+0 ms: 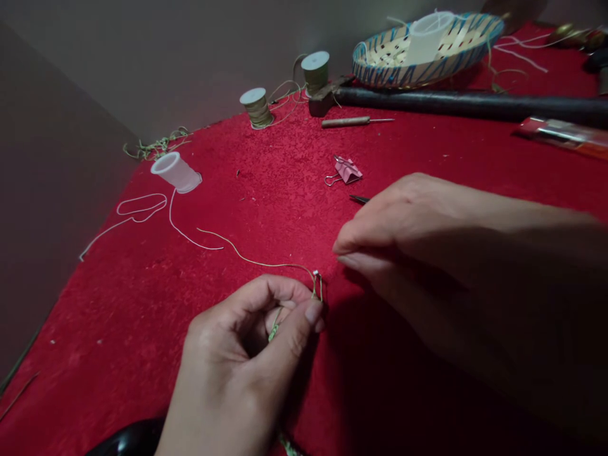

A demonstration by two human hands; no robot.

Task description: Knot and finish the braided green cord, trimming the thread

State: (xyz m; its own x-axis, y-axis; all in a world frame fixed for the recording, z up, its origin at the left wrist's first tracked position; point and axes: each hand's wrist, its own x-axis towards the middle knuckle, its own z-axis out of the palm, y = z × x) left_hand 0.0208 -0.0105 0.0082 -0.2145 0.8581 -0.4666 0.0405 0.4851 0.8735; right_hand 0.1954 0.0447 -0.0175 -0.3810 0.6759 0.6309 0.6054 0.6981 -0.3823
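My left hand [251, 354] pinches a thin green cord [273, 330] between thumb and forefinger. A small loop of the cord stands up past the fingertips, with a tiny pale bead [316, 273] at its top. From there a loose cord end [256, 261] trails left over the red cloth. Just right of the loop is my right hand [403, 234], its thumb and fingertips pressed together; whether anything small is between them cannot be made out. A dark pointed tip [360, 199] shows beyond the right hand's fingers, mostly hidden.
A pink binder clip [348, 170], a wooden-handled awl [346, 122], two green thread spools [257, 109] and a white spool [178, 172] lie on the red cloth [142, 316]. Behind are a black rod [451, 101] and a woven basket [403, 75]. An orange packet [570, 134] lies right.
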